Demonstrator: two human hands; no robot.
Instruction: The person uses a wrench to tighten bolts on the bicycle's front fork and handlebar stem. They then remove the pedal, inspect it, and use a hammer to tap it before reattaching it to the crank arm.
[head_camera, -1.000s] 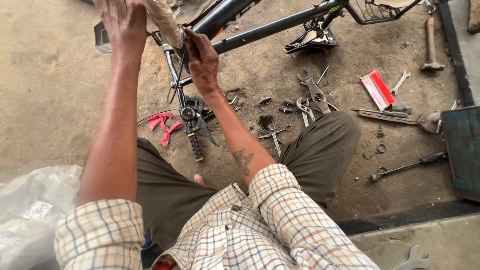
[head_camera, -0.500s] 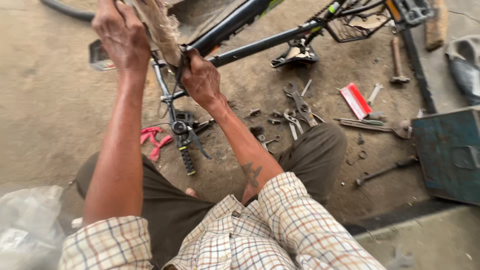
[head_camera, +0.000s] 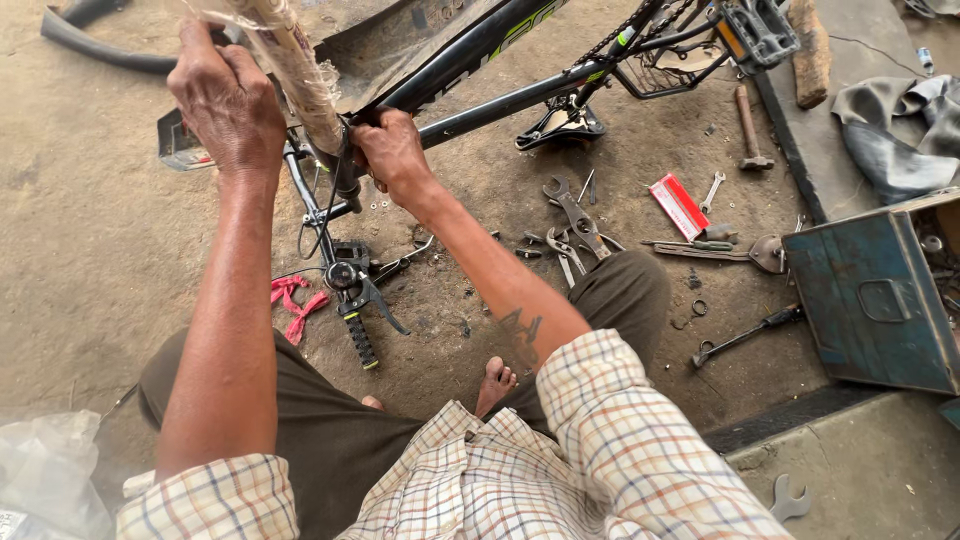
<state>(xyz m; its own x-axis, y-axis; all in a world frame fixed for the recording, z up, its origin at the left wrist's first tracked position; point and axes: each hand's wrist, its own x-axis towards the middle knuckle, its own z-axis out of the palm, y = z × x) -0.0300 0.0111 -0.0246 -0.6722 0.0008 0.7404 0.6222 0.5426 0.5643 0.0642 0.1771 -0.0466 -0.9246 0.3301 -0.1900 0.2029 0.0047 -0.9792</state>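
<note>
An upside-down black bicycle frame (head_camera: 470, 50) lies across the top of the view. My left hand (head_camera: 225, 100) grips a fork leg wrapped in torn paper (head_camera: 290, 60), held upward. My right hand (head_camera: 392, 152) is closed around the frame's head tube just below that wrapped leg. The handlebar with a black grip and brake lever (head_camera: 358, 300) rests on the ground under my hands, with thin cables running up to it. The saddle (head_camera: 562, 125) touches the ground to the right.
Several wrenches and pliers (head_camera: 572, 225) lie scattered on the dirt. A red box (head_camera: 678, 205), a hammer (head_camera: 748, 125), a blue metal toolbox (head_camera: 875, 300), a pink rag (head_camera: 293, 305), a black tube (head_camera: 95, 45), a spanner (head_camera: 790, 497) and a plastic bag (head_camera: 50, 480) surround me.
The view has tilted and shifted, bringing the toolbox and pedal into sight. My left hand has slid a little lower along the wrapped fork leg; my right hand keeps its grip at the head tube.
</note>
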